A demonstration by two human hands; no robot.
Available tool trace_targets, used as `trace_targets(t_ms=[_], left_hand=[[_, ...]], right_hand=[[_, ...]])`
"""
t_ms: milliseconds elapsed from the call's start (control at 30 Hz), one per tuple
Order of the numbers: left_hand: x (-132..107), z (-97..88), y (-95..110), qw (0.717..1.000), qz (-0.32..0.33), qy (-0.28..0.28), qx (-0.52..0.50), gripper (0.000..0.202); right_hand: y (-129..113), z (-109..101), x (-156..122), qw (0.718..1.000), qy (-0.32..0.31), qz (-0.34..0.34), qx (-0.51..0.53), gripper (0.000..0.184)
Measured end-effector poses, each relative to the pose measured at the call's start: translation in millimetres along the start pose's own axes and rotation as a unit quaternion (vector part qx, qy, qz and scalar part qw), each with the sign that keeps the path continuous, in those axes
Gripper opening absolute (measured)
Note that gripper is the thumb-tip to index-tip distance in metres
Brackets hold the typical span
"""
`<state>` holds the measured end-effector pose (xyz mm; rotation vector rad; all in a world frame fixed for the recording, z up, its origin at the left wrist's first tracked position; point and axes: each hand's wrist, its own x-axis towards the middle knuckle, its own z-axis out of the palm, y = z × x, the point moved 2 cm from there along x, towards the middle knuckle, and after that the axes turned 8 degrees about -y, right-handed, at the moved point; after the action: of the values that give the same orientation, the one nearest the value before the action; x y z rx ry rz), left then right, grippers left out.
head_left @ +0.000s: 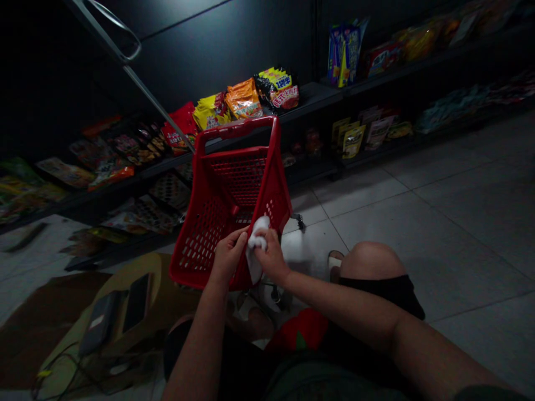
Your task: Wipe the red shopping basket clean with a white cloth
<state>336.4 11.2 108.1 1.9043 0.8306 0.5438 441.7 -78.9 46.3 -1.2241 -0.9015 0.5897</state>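
Note:
A red plastic shopping basket (228, 189) on wheels stands tilted in front of me, its metal pull handle (121, 42) reaching up to the upper left. My left hand (228, 257) grips the basket's near rim, fingers curled over it. My right hand (271, 257) is closed on a white cloth (256, 245) and presses it against the same rim, right beside the left hand. The cloth hangs down a little below the rim. I sit low, my bare knee (370, 259) raised at the right.
Dark shelves (317, 92) with snack bags (244, 100) run behind the basket. A low stool or board with a phone (136, 301) and a dark case (100, 323) lies at the lower left. Pale floor tiles (438, 211) spread to the right.

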Motion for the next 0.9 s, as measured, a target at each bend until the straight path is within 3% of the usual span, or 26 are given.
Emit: trace_targets(t_ms=[100,167,233,300,367,433,500,633,700,767,900], left_hand=[[-2.0,-3.4,-1.3,1.0,-0.015,0.0,-0.018,0.048],[-4.3,-5.0,-0.5,0.999,-0.018,-0.002,-0.035,0.049],[-7.6,-5.9,1.7,0.999,-0.014,-0.009,-0.048,0.05],[-11.7,-6.3,3.8,0.998,-0.01,-0.027,-0.06,0.05],[-15.6,-7.5,4.7,0.997,-0.007,-0.044,-0.065,0.05],[-18.4,-10.5,3.3,0.997,-0.004,-0.052,-0.06,0.049],[-19.1,-15.5,0.2,0.997,0.0,-0.057,-0.049,0.048],[-14.9,-28.2,-7.2,0.997,0.0,-0.075,-0.002,0.043],[-12.8,-33.8,-9.5,0.996,0.005,-0.085,0.007,0.042],[-12.4,-38.8,-11.1,0.996,0.009,-0.092,0.01,0.044],[-13.3,-50.4,-11.7,0.995,0.0,-0.093,0.033,0.045]], right_hand=[[-4.0,25.6,-59.0,0.975,-0.2,-0.079,-0.049,0.028],[-2.3,27.9,-66.6,0.962,-0.25,-0.098,-0.059,0.029],[-0.4,14.7,-39.4,0.978,-0.182,-0.088,-0.056,0.029],[-1.1,-7.9,8.4,0.997,-0.047,-0.048,-0.045,0.028],[-6.1,-28.6,52.8,0.997,0.069,0.003,-0.04,0.029],[-15.3,-37.9,74.5,0.992,0.119,0.025,-0.034,0.031],[-26.4,-32.2,68.8,0.995,0.089,-0.004,-0.037,0.032],[-41.1,-5.0,29.5,0.986,-0.105,-0.117,-0.055,0.033],[-41.7,-7.9,33.5,0.978,-0.141,-0.139,-0.071,0.032],[-39.0,-27.7,61.3,0.98,-0.105,-0.142,-0.09,0.031],[-22.2,-87.5,132.2,0.988,0.065,-0.094,-0.108,0.026]])
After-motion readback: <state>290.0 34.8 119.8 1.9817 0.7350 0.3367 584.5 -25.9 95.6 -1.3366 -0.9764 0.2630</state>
